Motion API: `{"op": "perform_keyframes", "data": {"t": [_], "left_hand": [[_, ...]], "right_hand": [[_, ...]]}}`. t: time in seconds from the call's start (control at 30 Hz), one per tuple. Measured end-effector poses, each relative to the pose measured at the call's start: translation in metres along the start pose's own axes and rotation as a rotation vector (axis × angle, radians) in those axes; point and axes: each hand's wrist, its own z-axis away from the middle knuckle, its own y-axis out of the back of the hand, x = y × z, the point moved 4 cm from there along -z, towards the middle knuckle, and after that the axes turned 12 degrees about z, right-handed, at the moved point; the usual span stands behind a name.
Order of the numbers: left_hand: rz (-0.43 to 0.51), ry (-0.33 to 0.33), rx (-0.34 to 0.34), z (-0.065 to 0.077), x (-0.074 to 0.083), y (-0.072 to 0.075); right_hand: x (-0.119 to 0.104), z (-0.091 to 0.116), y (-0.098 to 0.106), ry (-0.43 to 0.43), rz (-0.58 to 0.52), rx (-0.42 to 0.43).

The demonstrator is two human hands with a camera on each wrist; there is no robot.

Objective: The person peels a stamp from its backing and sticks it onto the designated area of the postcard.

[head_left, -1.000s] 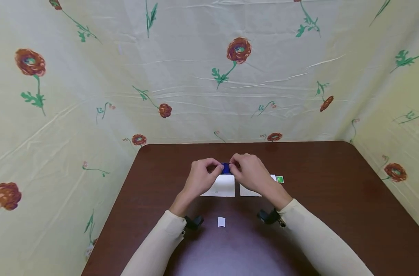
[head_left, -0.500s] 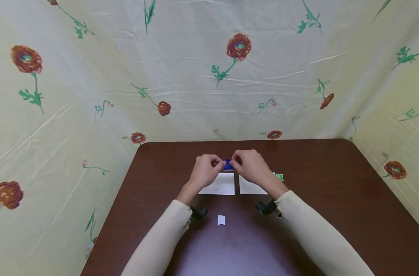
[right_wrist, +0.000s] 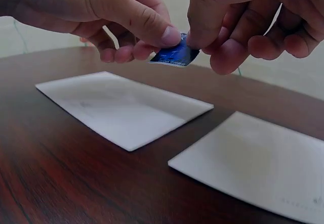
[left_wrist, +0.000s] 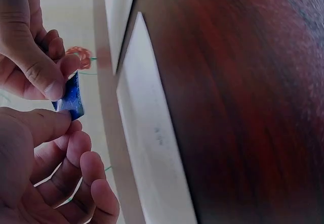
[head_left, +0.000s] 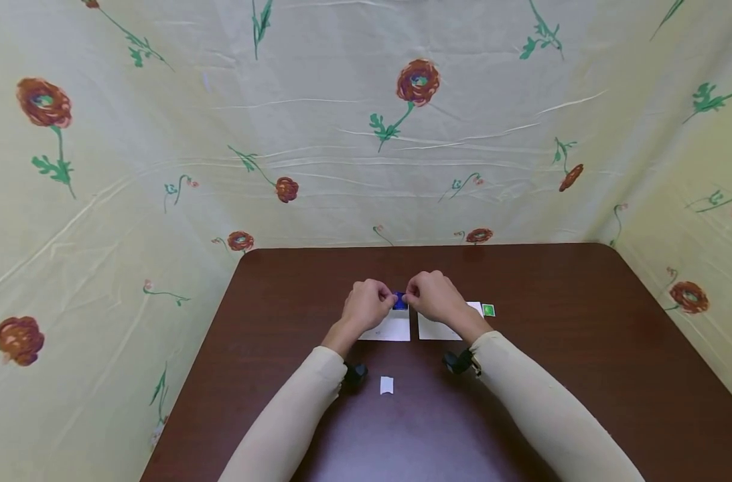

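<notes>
Pinching a small blue piece (head_left: 400, 302) from both sides: thumb and finger of the left hand (head_left: 366, 306) gripping one end, thumb and finger of the right hand (head_left: 436, 298) gripping the other. Held up off the table (head_left: 269, 301), in line with the far inner corner of the left card (head_left: 394, 329) in the head view, touching neither that nor the right card (head_left: 439, 331). Tilted in the right wrist view, with a pale strip along the near edge — backing or plain border, hard to tell.

Judging by the thin look, likely quick to crease or curl, so best handled by the rims alone, with light pressure and no tugging of one hand against the other. Worth bringing both thumbs level for a flat, square hold — easier to judge against the straight card edges than a slanted one. Worth moving slowly above the cards too, to avoid knocking either out of place. Spare fingers bent clear of the blue face: helpful for seeing the edges. Green square (head_left: 489, 310) just beside the right card, white scrap (head_left: 386, 385) between the sleeves (head_left: 549, 405): both best left undisturbed.
</notes>
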Motion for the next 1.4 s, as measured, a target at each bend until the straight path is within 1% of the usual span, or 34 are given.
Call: {"op": "perform_keyframes", "data": {"t": [0.13,0.23,0.4,0.5,0.73,1.03,1.2,1.4], "left_hand": [[-0.054,0.002,-0.006,-0.002,-0.003,-0.006],[-0.083,0.001,-0.009,-0.003,-0.006,-0.010],[-0.099,0.010,-0.021,-0.004,-0.012,-0.017],[-0.109,0.005,-0.022,-0.004,-0.014,-0.019],[-0.104,-0.013,-0.005,-0.002,-0.015,-0.021],[-0.095,-0.028,0.010,-0.003,-0.017,-0.021],[-0.085,-0.024,0.011,-0.004,-0.018,-0.021],[-0.070,-0.017,-0.003,-0.004,-0.018,-0.022]], "right_hand": [[0.005,-0.003,-0.010,-0.025,0.005,-0.038],[0.007,-0.005,-0.016,-0.015,0.016,-0.050],[0.010,-0.006,-0.024,-0.013,-0.001,-0.079],[0.012,-0.005,-0.030,-0.029,-0.018,-0.109],[0.015,-0.006,-0.036,-0.046,-0.022,-0.116],[0.014,-0.007,-0.036,-0.047,-0.022,-0.120],[0.014,-0.008,-0.037,-0.051,-0.013,-0.100],[0.011,-0.007,-0.038,-0.065,-0.002,-0.073]]}}
